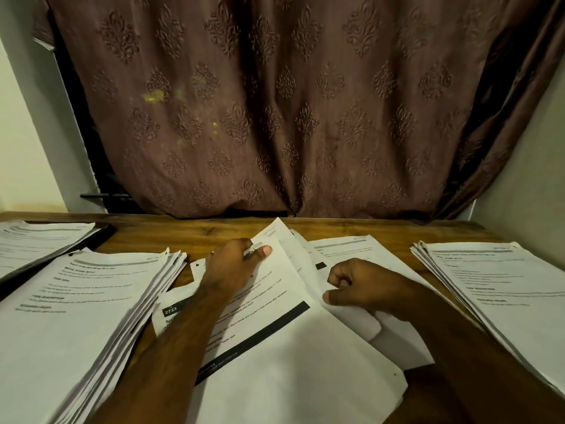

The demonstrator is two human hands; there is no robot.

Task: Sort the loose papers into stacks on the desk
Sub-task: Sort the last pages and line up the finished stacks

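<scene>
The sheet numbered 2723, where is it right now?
In the head view, the white sheet with the black 2723 label lies centre-front on the wooden desk, under the left forearm, right of the tall left stack.

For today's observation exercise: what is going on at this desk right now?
A person is sorting printed papers on a wooden desk. The left hand pinches the top of a sheet in the loose middle pile, and the right hand grips that sheet's right edge. Stacks lie at left, far left and right.
</scene>
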